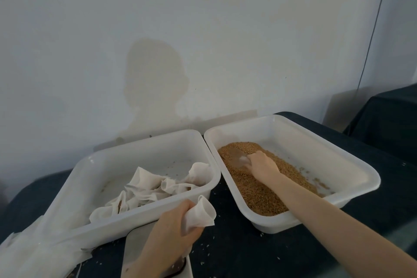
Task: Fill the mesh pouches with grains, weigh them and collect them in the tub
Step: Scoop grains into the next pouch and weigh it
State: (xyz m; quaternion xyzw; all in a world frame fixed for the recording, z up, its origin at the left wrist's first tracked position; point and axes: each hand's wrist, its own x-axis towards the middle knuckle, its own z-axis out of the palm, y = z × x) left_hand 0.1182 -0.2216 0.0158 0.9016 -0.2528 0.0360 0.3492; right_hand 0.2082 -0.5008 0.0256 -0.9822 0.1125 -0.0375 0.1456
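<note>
On the dark table (225,244), 2 white tubs sit side by side toward the far edge. The right tub (352,165) holds loose brown grains (259,189) heaped along its left wall. The left tub (94,165) holds filled pouches (153,187) against its near wall. A scale (135,246) lies at the near edge.

The right hand (261,166) is buried in the grains, curled round what looks like a small scoop (242,160), though blur hides it. The left hand (173,230) grips an empty pouch (202,212) over the scale.

The pouch is light, limp mesh; it is likely best pinched at the rim so the mouth stays open. Grains pour freely and scatter.
</note>
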